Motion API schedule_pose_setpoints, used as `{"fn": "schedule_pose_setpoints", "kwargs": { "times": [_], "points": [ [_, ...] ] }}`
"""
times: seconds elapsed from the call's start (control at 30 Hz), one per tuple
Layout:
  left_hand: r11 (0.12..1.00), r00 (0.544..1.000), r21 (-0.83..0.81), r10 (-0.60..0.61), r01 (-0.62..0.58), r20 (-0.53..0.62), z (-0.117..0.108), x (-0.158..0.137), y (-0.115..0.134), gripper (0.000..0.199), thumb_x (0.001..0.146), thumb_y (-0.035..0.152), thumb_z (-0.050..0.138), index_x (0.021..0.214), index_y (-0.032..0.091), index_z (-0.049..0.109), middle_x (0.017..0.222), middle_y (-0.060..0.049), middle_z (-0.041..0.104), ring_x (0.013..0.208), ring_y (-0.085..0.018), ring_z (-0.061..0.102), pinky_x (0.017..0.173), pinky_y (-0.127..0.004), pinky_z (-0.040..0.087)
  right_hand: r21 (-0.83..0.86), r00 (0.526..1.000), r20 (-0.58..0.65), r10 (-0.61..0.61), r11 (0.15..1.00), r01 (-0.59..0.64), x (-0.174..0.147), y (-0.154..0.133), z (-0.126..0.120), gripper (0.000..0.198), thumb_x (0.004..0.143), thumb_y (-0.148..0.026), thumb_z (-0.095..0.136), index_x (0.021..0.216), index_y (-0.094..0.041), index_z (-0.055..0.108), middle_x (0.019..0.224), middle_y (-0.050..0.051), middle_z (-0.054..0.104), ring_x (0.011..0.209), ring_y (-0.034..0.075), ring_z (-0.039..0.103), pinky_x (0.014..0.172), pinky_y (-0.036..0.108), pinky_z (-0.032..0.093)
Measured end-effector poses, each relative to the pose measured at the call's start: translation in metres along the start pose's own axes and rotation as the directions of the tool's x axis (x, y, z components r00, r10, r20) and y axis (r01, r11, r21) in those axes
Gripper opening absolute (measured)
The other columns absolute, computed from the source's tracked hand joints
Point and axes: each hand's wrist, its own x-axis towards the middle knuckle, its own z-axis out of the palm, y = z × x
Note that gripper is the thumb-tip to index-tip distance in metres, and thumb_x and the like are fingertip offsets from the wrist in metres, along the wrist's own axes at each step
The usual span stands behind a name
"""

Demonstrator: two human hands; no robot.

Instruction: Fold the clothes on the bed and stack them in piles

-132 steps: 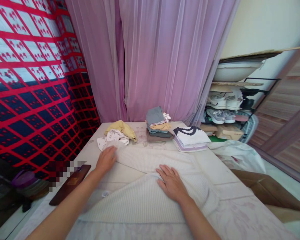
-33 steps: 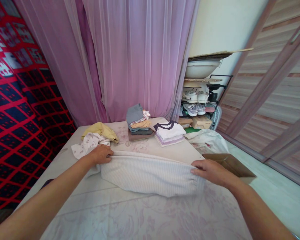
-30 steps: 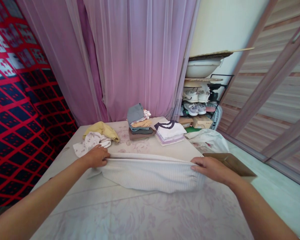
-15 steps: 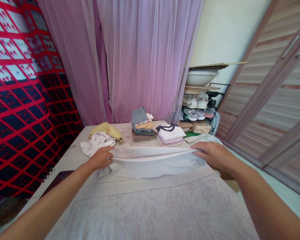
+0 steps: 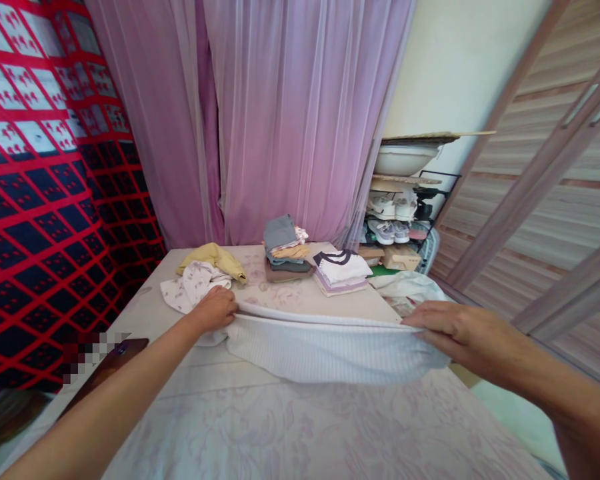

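Observation:
A pale, finely ribbed garment stretches sideways between my hands, its upper edge pulled nearly straight and its lower part sagging over the bed. My left hand is closed on its left end. At the right end, my right hand pinches the corner between thumb and fingers. Just beyond my left hand lie a crumpled white patterned cloth and a yellow garment. The garment's exact kind cannot be made out.
At the far edge sit a stack of folded dark clothes and a folded white top with dark trim. A phone-like dark object lies left. Beyond the bed are purple curtains, a shoe rack and a wooden wardrobe.
My right hand has moved right and nearer to me, and my left hand slightly right. The ribbed garment is stretched wider and its front hangs lower.

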Motion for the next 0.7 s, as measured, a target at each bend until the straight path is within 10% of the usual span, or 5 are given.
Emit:
{"fn": "schedule_pose_setpoints", "kwargs": {
  "times": [0.33,0.53,0.7],
  "points": [
    [0.959,0.983,-0.25,-0.163,0.137,-0.087,-0.005,-0.044,-0.008,0.015,0.074,0.027,0.053,0.073,0.021,0.067,0.08,-0.003,0.069,0.086,-0.02,0.06,0.093,-0.037,0.037,-0.114,0.99,-0.04,0.135,0.984,-0.139,0.035,0.045,0.012,0.03,0.082,-0.032,0.047,0.099,-0.029,0.071,0.104,0.003,0.071,0.093,0.024,0.063,0.079,0.033,0.047],
    [0.78,0.836,-0.549,-0.492,0.3,-0.241,-0.043,-0.07,-0.026,0.028,0.075,0.047,0.051,0.076,0.021,0.061,0.086,0.0,0.068,0.086,-0.017,0.059,0.079,-0.024,0.043,-0.202,0.921,-0.296,0.253,0.926,-0.319,0.058,0.043,-0.023,0.031,0.083,-0.033,0.048,0.105,-0.024,0.068,0.107,0.008,0.069,0.093,0.028,0.062,0.071,0.034,0.044],
    [0.906,0.916,-0.321,-0.349,0.276,-0.198,-0.059,-0.085,-0.032,0.023,0.074,0.041,0.049,0.068,0.022,0.059,0.07,0.001,0.064,0.075,-0.016,0.057,0.074,-0.024,0.041,-0.305,0.959,-0.219,0.178,0.921,-0.241,0.077,0.037,-0.029,0.029,0.083,-0.031,0.046,0.099,-0.027,0.069,0.099,0.004,0.07,0.089,0.023,0.061,0.064,0.029,0.041]
  ]
}}
